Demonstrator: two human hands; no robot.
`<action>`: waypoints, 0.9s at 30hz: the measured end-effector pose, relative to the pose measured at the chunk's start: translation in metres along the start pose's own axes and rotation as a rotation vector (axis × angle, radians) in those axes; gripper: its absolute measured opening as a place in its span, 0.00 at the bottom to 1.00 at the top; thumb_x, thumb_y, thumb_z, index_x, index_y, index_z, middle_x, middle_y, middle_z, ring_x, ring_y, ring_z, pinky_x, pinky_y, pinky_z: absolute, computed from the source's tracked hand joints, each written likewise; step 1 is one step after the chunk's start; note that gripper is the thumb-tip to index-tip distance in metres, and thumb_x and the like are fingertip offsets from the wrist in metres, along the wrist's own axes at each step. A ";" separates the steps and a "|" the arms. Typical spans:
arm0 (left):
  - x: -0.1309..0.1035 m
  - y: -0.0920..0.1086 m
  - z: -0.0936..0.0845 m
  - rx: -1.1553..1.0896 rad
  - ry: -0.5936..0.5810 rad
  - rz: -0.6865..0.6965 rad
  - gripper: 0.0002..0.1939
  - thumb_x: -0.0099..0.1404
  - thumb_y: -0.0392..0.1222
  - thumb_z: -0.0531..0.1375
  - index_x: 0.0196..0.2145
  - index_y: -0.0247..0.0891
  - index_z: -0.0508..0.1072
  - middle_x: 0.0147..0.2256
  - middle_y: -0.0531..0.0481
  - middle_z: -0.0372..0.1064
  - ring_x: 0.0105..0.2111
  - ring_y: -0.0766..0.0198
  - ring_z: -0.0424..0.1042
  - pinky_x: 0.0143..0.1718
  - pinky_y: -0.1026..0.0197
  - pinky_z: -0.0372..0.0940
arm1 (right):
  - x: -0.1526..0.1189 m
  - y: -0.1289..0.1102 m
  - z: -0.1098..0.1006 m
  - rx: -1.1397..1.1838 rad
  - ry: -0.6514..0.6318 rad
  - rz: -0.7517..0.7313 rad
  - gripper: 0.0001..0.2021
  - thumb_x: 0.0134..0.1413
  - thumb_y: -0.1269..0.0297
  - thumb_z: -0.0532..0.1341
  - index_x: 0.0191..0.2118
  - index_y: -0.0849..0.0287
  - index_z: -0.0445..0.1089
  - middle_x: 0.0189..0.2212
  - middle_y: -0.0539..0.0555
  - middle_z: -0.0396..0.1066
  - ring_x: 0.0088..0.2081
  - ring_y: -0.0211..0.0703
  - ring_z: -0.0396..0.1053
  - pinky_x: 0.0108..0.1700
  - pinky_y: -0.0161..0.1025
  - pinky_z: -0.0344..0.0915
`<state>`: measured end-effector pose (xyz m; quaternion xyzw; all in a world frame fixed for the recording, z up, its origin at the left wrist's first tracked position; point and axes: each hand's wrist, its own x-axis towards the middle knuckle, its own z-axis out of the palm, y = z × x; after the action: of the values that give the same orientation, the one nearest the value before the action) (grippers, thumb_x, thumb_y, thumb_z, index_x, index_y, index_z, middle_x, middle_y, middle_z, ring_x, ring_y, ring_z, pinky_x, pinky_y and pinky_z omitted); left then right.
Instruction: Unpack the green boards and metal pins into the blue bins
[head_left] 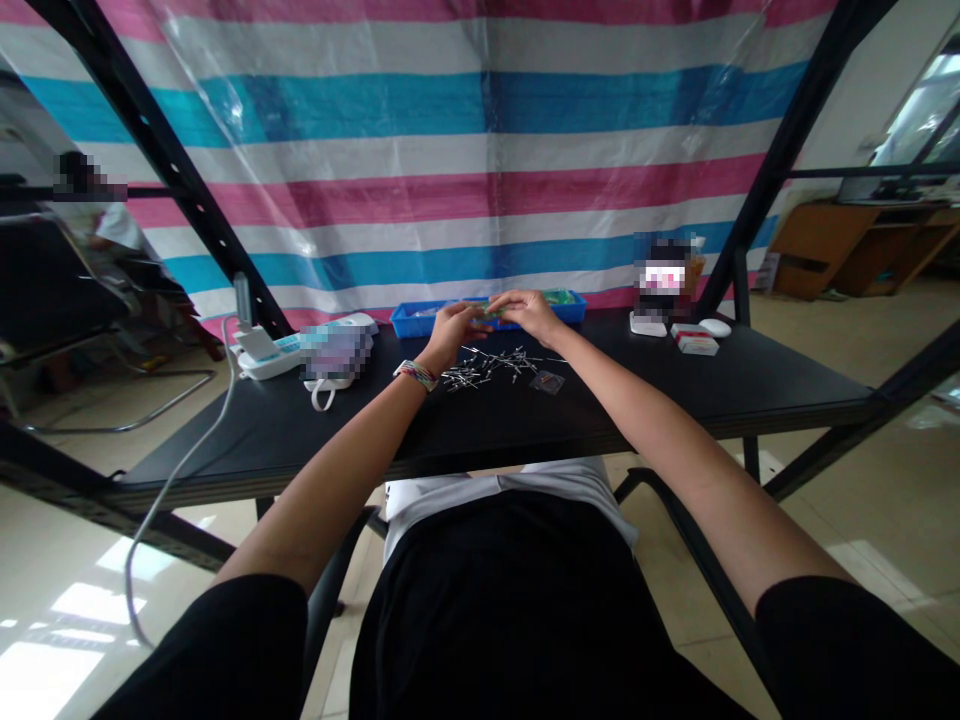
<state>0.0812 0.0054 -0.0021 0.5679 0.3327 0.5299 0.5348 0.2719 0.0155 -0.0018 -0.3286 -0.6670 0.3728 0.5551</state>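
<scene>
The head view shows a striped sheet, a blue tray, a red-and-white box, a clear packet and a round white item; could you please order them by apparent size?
1. Striped sheet
2. Blue tray
3. Red-and-white box
4. Clear packet and round white item: too alike to rank.

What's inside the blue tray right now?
The blue tray shows pale material at its left end and green material at its right. The left hand and right hand cover its middle, so what lies there can't be seen.
</scene>
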 end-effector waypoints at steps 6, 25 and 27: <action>-0.002 0.001 -0.002 0.093 0.098 0.100 0.11 0.60 0.39 0.67 0.41 0.38 0.76 0.35 0.50 0.80 0.30 0.62 0.81 0.29 0.64 0.72 | -0.007 -0.013 0.000 0.171 0.037 0.179 0.19 0.58 0.65 0.67 0.56 0.51 0.79 0.41 0.51 0.81 0.39 0.44 0.80 0.43 0.47 0.84; -0.007 0.001 0.002 0.254 0.026 0.102 0.05 0.65 0.38 0.64 0.39 0.40 0.72 0.28 0.54 0.72 0.23 0.65 0.73 0.26 0.63 0.66 | -0.001 0.033 -0.095 -1.042 0.448 -0.056 0.20 0.66 0.70 0.55 0.52 0.62 0.84 0.55 0.68 0.80 0.56 0.62 0.77 0.62 0.54 0.72; -0.012 0.002 0.004 0.353 -0.056 0.195 0.05 0.63 0.38 0.65 0.38 0.39 0.76 0.28 0.52 0.73 0.26 0.64 0.73 0.30 0.62 0.67 | -0.006 0.039 -0.095 -1.133 0.352 -0.017 0.19 0.66 0.68 0.57 0.53 0.62 0.84 0.54 0.68 0.81 0.56 0.65 0.76 0.63 0.58 0.69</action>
<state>0.0825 -0.0070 -0.0028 0.6967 0.3487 0.4969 0.3821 0.3671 0.0427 -0.0287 -0.6253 -0.6626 -0.1058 0.3985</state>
